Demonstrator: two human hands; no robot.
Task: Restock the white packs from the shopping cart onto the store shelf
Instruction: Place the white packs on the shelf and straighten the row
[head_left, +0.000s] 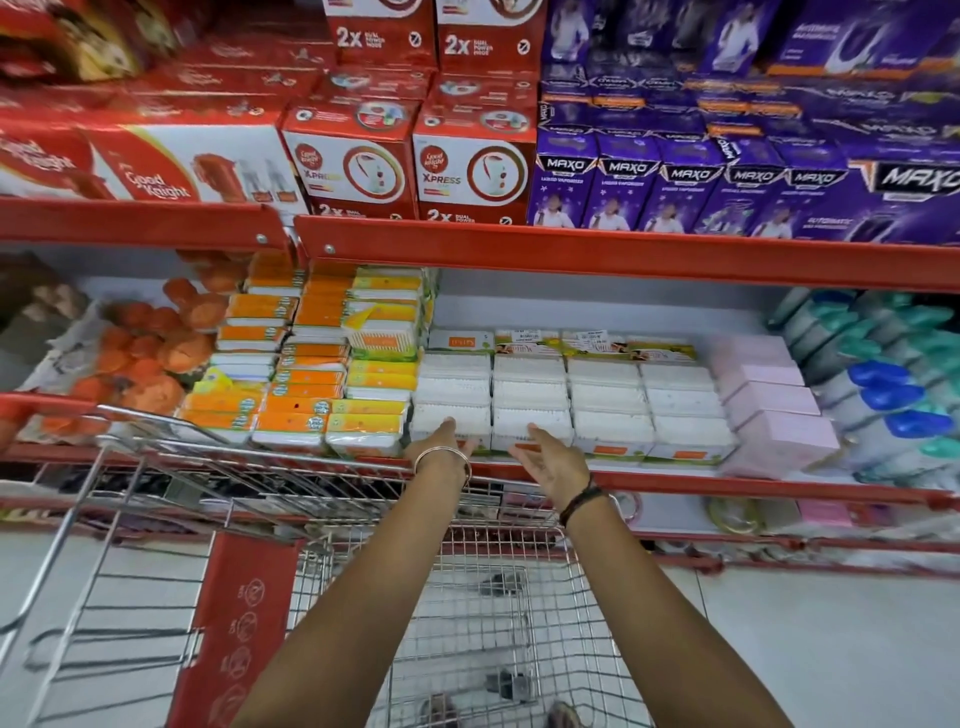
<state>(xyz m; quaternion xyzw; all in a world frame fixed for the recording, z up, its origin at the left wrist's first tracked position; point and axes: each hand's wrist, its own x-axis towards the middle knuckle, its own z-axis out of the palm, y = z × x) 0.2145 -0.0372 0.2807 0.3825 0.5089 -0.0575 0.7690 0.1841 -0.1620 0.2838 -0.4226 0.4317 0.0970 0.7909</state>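
The red-edged store shelf (675, 480) runs across the whole view, and everything else can be placed against it. Pressed against its front edge from below is the wire shopping cart (467, 613), whose mesh basket shows no packs in the part that is visible. On the tier above the shelf stand red Good Knight boxes (470, 166) to the left and purple Maxo boxes (685, 187) to the right. On the shelf itself, the white packs (608, 400) fill the middle in several rows running front to back, stacked in layers, with orange and yellow packs (311, 384) beside them on the left and pale pink packs (769, 410) on the right. Both arms reach over the cart to the shelf's front edge. The left hand (441, 447), a metal bangle on its wrist, has its fingers spread and its fingertips touching the front face of the leftmost white stack. The right hand (550, 457), a dark band on its wrist, is likewise opened out, fingertips against the next stack to the right. Neither hand grips anything.
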